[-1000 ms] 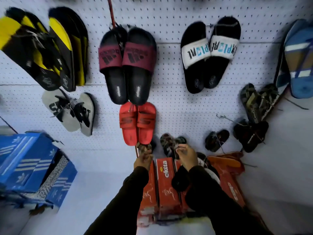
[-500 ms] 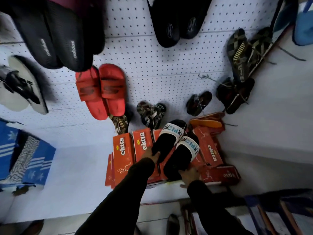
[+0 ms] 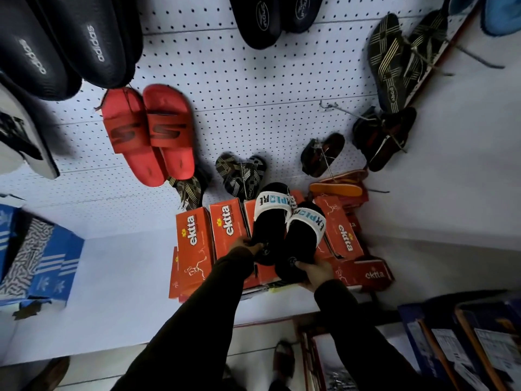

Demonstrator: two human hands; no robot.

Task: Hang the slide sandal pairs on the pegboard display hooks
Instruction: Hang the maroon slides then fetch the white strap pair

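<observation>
Several pairs already hang on the pegboard [image 3: 253, 88], incl. red slides [image 3: 149, 134] at 10 o'clock. Black slide pair with white straps [image 3: 284, 230] not yet hung: held at centre over the orange ekta boxes [image 3: 194, 244], left hand [image 3: 245, 245] and right hand [image 3: 315, 273] each closed around a heel. Bare hook [image 3: 335, 108] at 2 o'clock looks free.
</observation>
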